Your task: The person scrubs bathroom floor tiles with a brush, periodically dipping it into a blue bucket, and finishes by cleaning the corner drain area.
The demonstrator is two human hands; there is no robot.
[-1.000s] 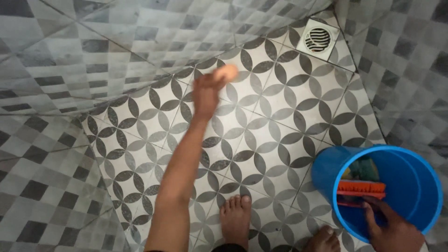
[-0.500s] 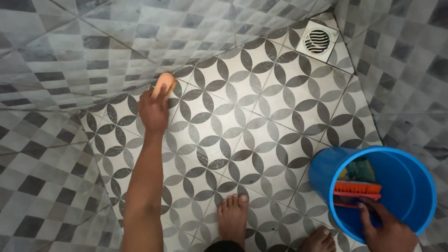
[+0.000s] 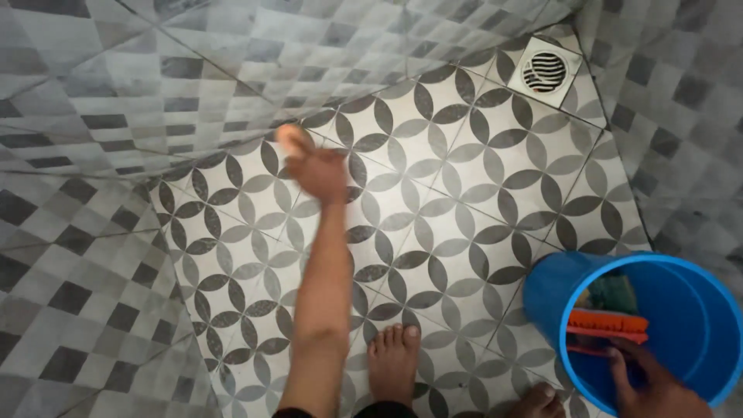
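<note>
A small orange, rounded object (image 3: 292,139), too blurred to be identified, is clenched in the left hand (image 3: 321,172), which is stretched out at arm's length over the patterned floor tiles (image 3: 464,201). The object is held close to the line where the floor meets the grey checked wall tiles (image 3: 155,70); whether it touches the floor cannot be told.

The right hand (image 3: 654,383) is placed inside the blue bucket (image 3: 696,310) at the lower right, with its fingers (image 3: 619,364) laid just below an orange scrubbing brush (image 3: 607,323). Whether the brush is grasped or only touched cannot be told. A green item (image 3: 615,292) is seen behind the brush in the bucket.

A bare foot (image 3: 392,364) is planted on the floor between the outstretched arm and the bucket, and the toes of a second foot (image 3: 538,401) are seen at the bottom edge. A square metal drain (image 3: 548,71) is set in the far corner of the floor, well apart from both hands.
</note>
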